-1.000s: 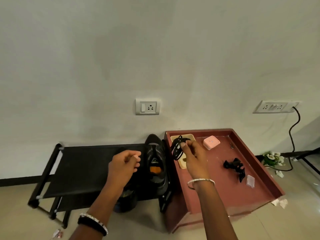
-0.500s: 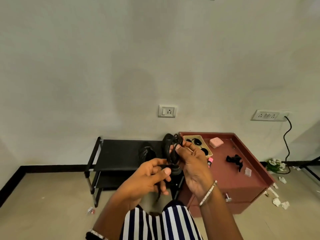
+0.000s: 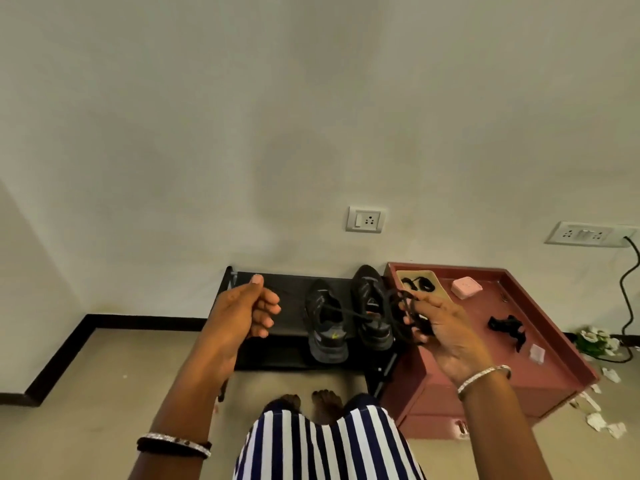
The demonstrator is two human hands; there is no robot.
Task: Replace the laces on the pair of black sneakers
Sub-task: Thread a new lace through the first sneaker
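Low black shoe rack [image 3: 287, 303] against wall, two black sneakers [image 3: 325, 327] side by side on top shelf. Maroon table [image 3: 485, 327] just right of it: beige tray [image 3: 440, 285] with black laces [image 3: 419, 283], pink box [image 3: 466, 287], black clip [image 3: 507, 325]. Paper scraps [image 3: 602, 422] on floor [image 3: 104, 393]

- Sneakers [image 3: 325, 327] stand side by side on the rack [image 3: 292, 289].
- Cabinet [image 3: 554, 368] sits just right of the rack.
- On the cabinet: tray [image 3: 440, 292] holding laces [image 3: 420, 283] (back left corner), box [image 3: 465, 287] beside it, clip [image 3: 507, 325] nearer the front.
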